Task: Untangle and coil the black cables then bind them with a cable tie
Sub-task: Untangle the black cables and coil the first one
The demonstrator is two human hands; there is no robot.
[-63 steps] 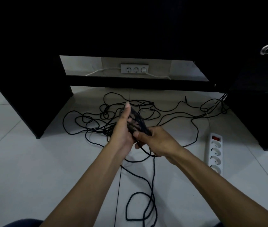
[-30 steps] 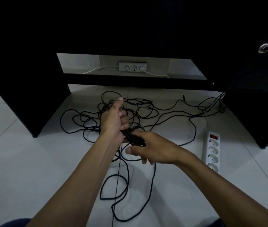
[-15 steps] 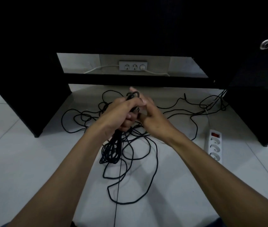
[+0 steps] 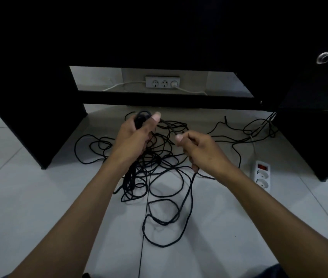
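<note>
A tangle of thin black cables (image 4: 167,157) sprawls over the pale tiled floor under a black desk. My left hand (image 4: 133,139) grips a bunch of coiled loops, which hang down from my fist to about knee height above the floor (image 4: 131,183). My right hand (image 4: 199,149) holds a single strand, pinched near the thumb. That strand runs from my right hand toward the left hand and drops below my right fist into a loose loop (image 4: 165,223) on the tiles. No cable tie is visible.
A white power strip (image 4: 261,175) with a red switch lies on the floor at right. A wall socket (image 4: 162,81) with a white cord shows behind the black desk (image 4: 38,117). More black cable (image 4: 259,129) trails toward the right desk leg.
My hands were pressed together over the coil; now the right hand has pulled away to the right, drawing out a strand. The loose loop on the floor has shifted.
</note>
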